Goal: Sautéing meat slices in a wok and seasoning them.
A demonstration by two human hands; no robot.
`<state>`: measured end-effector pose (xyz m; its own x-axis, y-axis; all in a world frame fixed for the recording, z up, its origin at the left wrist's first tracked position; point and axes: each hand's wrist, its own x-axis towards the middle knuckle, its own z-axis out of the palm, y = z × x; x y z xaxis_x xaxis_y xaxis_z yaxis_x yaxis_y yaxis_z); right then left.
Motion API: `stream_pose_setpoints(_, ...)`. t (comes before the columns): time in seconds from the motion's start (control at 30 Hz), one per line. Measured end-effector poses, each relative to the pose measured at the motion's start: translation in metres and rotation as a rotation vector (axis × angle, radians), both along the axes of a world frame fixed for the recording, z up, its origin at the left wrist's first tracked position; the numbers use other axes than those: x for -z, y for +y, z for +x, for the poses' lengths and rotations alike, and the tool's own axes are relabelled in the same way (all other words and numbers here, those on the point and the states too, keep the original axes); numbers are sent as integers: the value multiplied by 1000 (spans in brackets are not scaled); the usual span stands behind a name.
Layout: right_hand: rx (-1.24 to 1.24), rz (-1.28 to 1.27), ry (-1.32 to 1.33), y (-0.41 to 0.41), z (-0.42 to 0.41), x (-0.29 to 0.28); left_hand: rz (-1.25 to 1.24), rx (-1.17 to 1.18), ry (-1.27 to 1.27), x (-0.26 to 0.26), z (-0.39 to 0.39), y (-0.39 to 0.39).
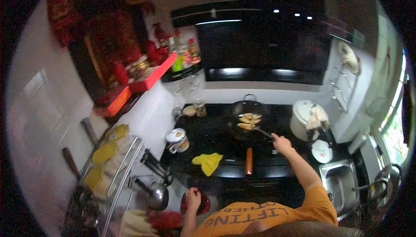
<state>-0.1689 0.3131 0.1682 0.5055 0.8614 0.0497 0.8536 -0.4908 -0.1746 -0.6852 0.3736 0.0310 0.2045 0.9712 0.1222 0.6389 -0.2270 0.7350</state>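
My right hand [282, 144] grips a spatula [265, 132], whose handle slopes up and left into a dark wok [239, 131]. Its far end is by several golden-brown pieces of food [249, 121] lying in the wok. The wok's wooden handle [249, 161] points towards me, and a loop handle [250, 96] stands at its far rim. Low in front of the counter, my left hand [194, 198] is curled, and I see nothing in it. Below that hand is a dark red round container [204, 205]; whether they touch is unclear.
A yellow cloth [208, 163] and white lidded mug [177, 140] are left of the wok. Right stand a white lidded pot [304, 120] and steel sink [339, 181]. A metal rack [125, 168] with hanging ladles [159, 195] is at left. A red-edged shelf [152, 76] juts out above.
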Motion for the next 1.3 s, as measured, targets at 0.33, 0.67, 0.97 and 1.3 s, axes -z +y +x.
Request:
stream_pose_setpoints(0.33,-118,462,39,-59,-18,-26,754,-335,-387,-245,-27,-14)
stream_pose_setpoints(0.67,-109,501,649,-159,-109,-44,673,-348,-1182,-320,-66,-11)
stream_pose_setpoints(0.97,-148,711,347,-124,-79,-50,757,-427,-1325,-278,-157,69)
stream_pose_setpoints(1.3,18,251,44,-44,-16,-7,650,-494,-1087,-317,-112,6)
